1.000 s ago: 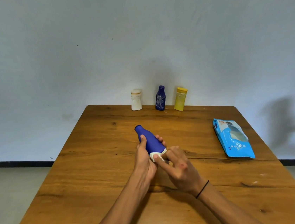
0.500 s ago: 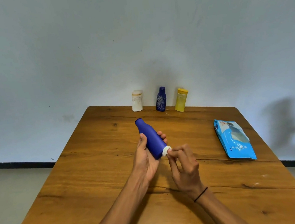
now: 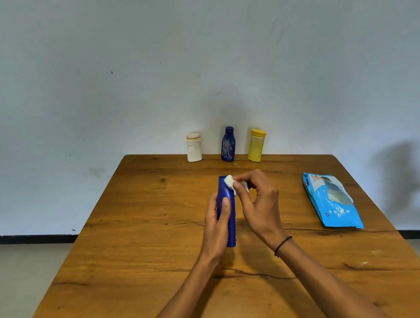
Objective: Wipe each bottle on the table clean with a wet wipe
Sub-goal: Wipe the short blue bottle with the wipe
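Left hand (image 3: 217, 223) grips the plain blue plastic bottle (image 3: 227, 213) upright over the wooden table's (image 3: 140, 245) middle, steadying it; right hand (image 3: 260, 206) pinches the crumpled white wet wipe (image 3: 229, 182) against its top

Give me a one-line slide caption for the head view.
Left hand grips a blue bottle while the right hand rubs a wet wipe on its far end.

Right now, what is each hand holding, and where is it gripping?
The left hand wraps the blue bottle around its middle. The right hand pinches a white wet wipe against the bottle's far end.
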Demonstrator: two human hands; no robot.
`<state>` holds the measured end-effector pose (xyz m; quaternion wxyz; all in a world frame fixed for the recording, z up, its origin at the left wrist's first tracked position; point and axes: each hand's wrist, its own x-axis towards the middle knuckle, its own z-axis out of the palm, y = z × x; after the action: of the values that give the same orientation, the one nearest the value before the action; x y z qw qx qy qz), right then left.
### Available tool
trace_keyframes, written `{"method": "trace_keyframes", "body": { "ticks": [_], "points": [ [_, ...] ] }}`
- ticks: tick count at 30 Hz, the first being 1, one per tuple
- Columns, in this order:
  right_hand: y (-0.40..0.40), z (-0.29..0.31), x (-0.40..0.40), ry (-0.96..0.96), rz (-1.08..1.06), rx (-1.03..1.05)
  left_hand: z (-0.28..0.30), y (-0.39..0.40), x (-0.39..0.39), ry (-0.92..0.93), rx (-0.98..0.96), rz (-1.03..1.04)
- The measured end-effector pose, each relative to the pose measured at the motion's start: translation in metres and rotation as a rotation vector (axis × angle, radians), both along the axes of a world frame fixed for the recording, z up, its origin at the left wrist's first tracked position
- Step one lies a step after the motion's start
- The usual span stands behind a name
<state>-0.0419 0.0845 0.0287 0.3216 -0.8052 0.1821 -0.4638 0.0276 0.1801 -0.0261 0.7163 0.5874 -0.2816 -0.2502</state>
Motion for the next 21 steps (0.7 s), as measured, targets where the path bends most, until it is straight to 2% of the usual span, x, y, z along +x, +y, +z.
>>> {"method": "trace_keyframes", "body": {
  "ticks": [3, 8, 14, 18, 21],
  "points": [
    [0.002, 0.001, 0.004, -0.017, 0.022, 0.214, 0.004, 0.001, 0.004, -0.064, -0.027, 0.002],
    [-0.008, -0.006, -0.001, -0.056, 0.265, 0.711, 0.002, 0.01, 0.017, 0.026, 0.022, -0.186],
    [-0.01, -0.004, 0.008, -0.012, 0.302, 0.978, -0.002, 0.014, 0.013, 0.019, -0.007, -0.237],
    [-0.039, -0.001, 0.004, 0.165, 0.644, 1.177, -0.001, 0.023, 0.021, -0.005, 0.023, -0.375],
    [-0.061, 0.007, 0.003, 0.357, 0.865, 1.11, 0.002, 0.03, 0.025, 0.007, 0.071, -0.55]
  ]
}}
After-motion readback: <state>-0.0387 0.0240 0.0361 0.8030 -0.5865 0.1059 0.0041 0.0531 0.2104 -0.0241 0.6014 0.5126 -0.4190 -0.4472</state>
